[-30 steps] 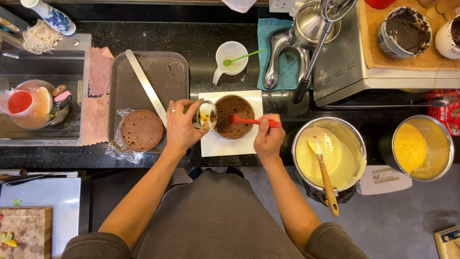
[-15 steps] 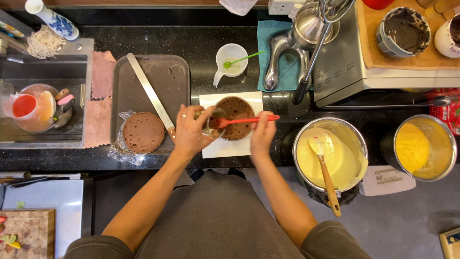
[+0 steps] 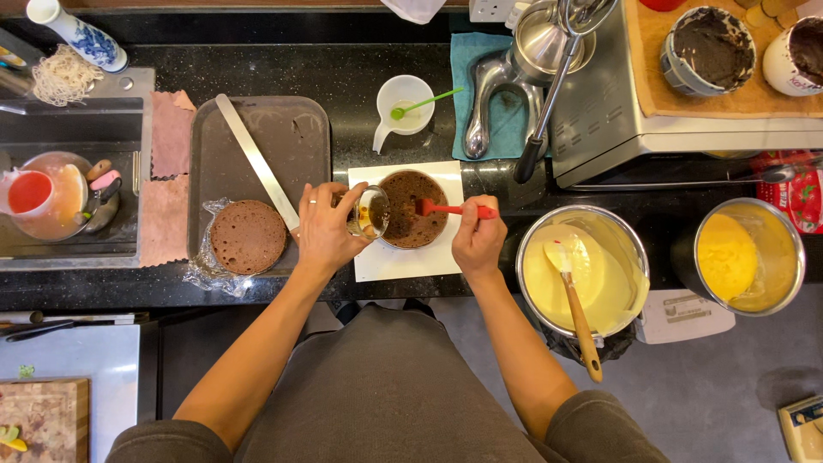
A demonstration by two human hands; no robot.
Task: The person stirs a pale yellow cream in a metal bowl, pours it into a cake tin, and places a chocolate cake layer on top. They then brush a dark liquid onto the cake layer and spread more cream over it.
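The left hand (image 3: 324,230) grips a small glass (image 3: 369,213) of amber liquid, tilted at the edge of a round chocolate cake (image 3: 413,208) that sits on white paper (image 3: 403,257) on the black tabletop (image 3: 343,69). The right hand (image 3: 477,242) is closed around a red brush (image 3: 453,208) (its head rests on the cake). A second cake layer (image 3: 248,237) lies on the tray (image 3: 296,137) to the left.

A second brown cake round (image 3: 248,237) lies on a dark tray (image 3: 302,137) at nine o'clock, a long metal spatula (image 3: 255,160) beside it, two steel bowls of yellow cream (image 3: 583,267) at three o'clock.
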